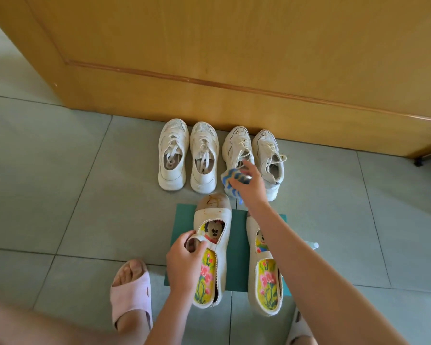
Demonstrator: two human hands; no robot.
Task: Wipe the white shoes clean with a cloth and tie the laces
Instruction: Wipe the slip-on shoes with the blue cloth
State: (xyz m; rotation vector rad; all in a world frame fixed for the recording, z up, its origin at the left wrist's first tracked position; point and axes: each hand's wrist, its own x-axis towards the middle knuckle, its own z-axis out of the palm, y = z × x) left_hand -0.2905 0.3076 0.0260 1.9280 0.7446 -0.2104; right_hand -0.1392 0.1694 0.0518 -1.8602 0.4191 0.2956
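Pinches the loop strap of a cream canvas shoe with a brown toe cap between thumb and curled fingers of the left hand, forearm reaching up from below. Clutches a crumpled blue-and-white striped cloth in the right hand, arm stretched forward, index finger extended over a white lace-up sneaker, third of four lined up against a yellow wooden door. Under the held shoe, a green rectangular mat.
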